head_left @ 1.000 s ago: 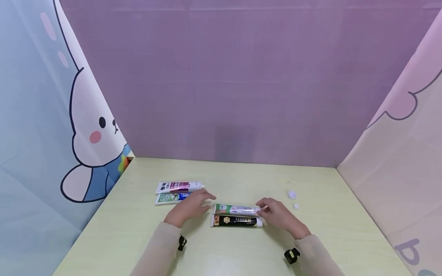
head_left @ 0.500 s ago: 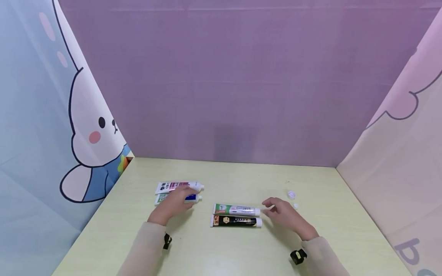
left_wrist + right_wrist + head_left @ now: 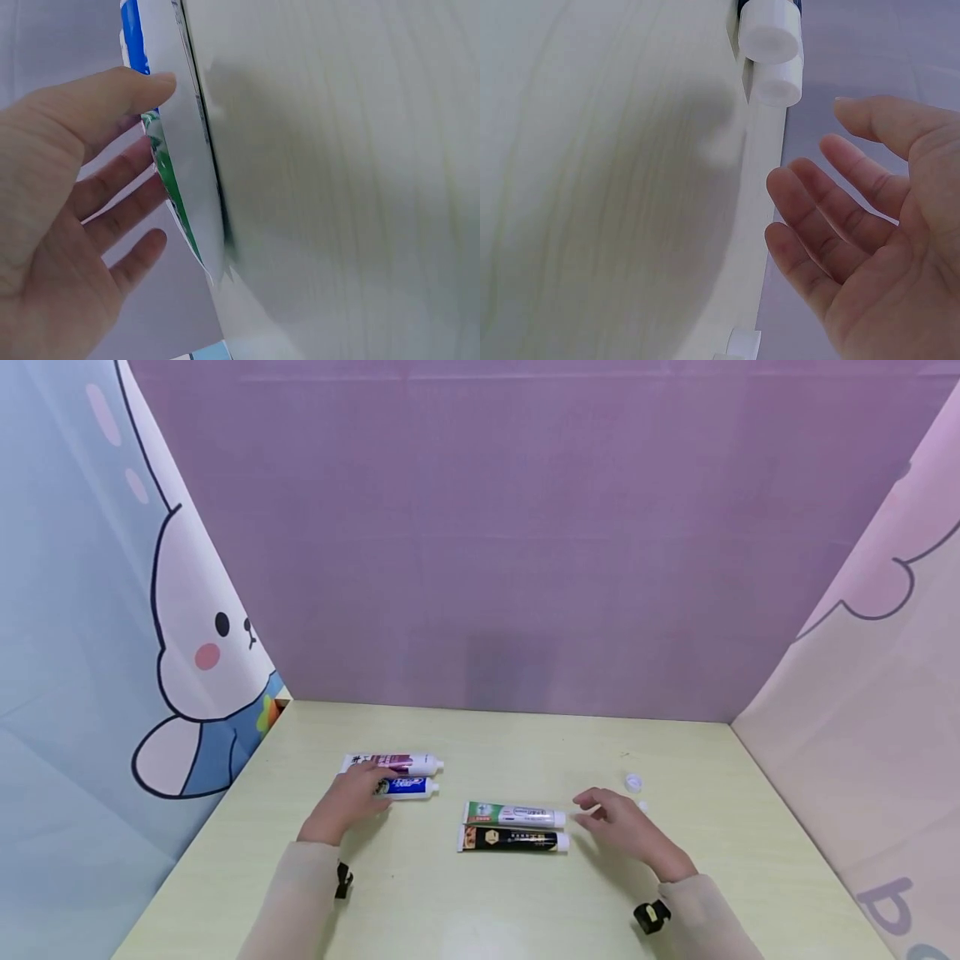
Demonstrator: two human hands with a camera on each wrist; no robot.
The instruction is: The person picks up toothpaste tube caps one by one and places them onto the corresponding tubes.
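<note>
Two toothpaste tubes without caps lie at the left of the table: a white and purple tube [image 3: 405, 765] behind and a blue and green tube [image 3: 408, 788] in front. My left hand [image 3: 351, 797] is over their left ends, hiding part of both. In the left wrist view its thumb [image 3: 154, 91] overlaps the side of the blue and green tube, fingers loosely spread above. A green and silver tube [image 3: 517, 816] and a black tube [image 3: 517, 840], both with white caps, lie side by side in the middle. My right hand [image 3: 618, 827] hovers right of their caps, fingers relaxed, holding nothing.
A white cap [image 3: 633, 782] lies on the table [image 3: 495, 910] behind my right hand, with a smaller cap [image 3: 642, 807] partly hidden by that hand. A purple cloth wall [image 3: 510, 543] stands at the table's back edge, with printed cloth at both sides.
My left hand has moved left, from beside the green and silver tube to over the left ends of the two uncapped tubes. My right hand has drawn slightly right, away from the capped tubes.
</note>
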